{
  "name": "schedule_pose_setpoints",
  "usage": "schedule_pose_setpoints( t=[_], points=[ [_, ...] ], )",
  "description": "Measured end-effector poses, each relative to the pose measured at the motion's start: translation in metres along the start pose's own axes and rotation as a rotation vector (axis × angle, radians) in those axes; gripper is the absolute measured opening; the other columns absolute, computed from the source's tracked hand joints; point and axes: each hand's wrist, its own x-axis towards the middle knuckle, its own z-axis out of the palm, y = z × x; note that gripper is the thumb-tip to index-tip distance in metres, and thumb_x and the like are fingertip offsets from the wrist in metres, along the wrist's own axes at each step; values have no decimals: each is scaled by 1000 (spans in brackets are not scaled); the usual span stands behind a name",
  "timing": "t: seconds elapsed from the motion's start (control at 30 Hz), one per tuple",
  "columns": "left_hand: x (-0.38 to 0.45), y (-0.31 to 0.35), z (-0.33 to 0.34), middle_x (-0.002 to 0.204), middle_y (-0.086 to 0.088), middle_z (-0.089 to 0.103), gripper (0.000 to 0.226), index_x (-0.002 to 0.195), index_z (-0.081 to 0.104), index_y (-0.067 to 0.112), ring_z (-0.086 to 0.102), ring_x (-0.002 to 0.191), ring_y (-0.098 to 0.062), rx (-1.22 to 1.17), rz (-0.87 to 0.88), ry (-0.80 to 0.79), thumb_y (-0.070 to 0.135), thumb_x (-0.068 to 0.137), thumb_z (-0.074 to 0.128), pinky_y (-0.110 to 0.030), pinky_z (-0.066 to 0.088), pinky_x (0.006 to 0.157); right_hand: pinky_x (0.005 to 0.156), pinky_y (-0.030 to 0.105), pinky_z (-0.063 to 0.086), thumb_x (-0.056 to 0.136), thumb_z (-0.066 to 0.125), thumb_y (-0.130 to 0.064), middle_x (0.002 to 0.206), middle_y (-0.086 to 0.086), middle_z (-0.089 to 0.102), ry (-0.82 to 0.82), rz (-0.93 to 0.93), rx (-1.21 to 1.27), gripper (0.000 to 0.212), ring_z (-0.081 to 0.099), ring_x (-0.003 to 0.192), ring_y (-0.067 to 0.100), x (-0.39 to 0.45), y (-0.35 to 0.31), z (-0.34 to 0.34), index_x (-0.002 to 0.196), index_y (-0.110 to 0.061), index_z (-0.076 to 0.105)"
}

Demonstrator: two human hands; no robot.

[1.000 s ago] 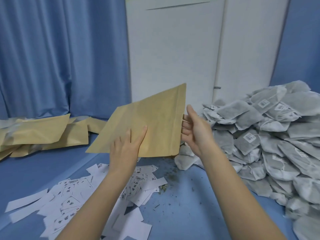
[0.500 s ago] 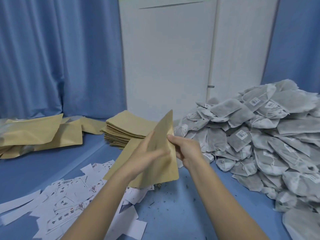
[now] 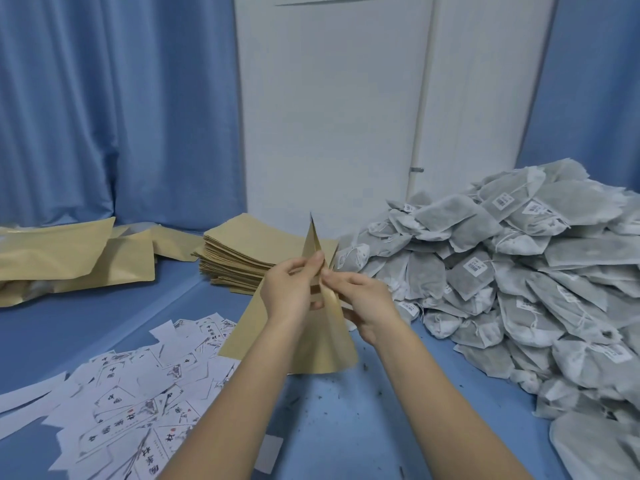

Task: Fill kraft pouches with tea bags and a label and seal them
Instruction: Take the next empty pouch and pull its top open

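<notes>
A: What can't you make out?

B: The kraft pouch (image 3: 323, 336) is held edge-on between the hands, so whether anything is inside it cannot be told. Its lower left part is hidden behind the left forearm. The filled pouches (image 3: 65, 261) at far left run out of the frame. The heap of tea bags (image 3: 512, 292) on the right is cut off at the right and bottom edges.

A: And the hands?

B: The left hand (image 3: 289, 292) pinches one side of the pouch's upper edge, and the right hand (image 3: 362, 299) pinches the other side, thumbs nearly touching. The pouch stands upright just above the blue table (image 3: 346, 410), near the middle, in front of the stack of flat empty pouches (image 3: 242, 258).

A: Any writing?

B: The paper labels (image 3: 138, 403) scattered at near left carry printed Chinese characters with small red marks; most are too tilted or blurred to read. Several tea bags bear white tags with barcodes, whose text is too small to read.
</notes>
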Motion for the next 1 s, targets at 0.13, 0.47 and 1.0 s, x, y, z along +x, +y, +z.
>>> schedule_pose_setpoints(
  t=[0.13,0.47,1.0],
  points=[
    [-3,-5,3,74,-9,71,17,77,72,9,70,68,-27,167,143,49,20,87,65,-43,59,62,50,21,48,80,70,-21,64,1,68,19,94,121,12,62,53,9,2,9,-1,75,-11,67],
    [-6,2,10,72,-14,66,29,82,59,-2,68,63,-31,896,289,-190,18,94,40,-34,55,60,57,4,37,88,58,-7,61,-18,52,288,-572,-720,19,52,59,-12,3,27,-4,74,-16,49],
    [9,-23,18,76,-11,48,19,79,34,11,45,72,-32,912,461,-264,10,99,32,-30,19,56,40,13,30,88,54,-13,59,-3,44,601,-42,-453,34,41,56,13,26,19,-11,57,-16,39]
  ],
)
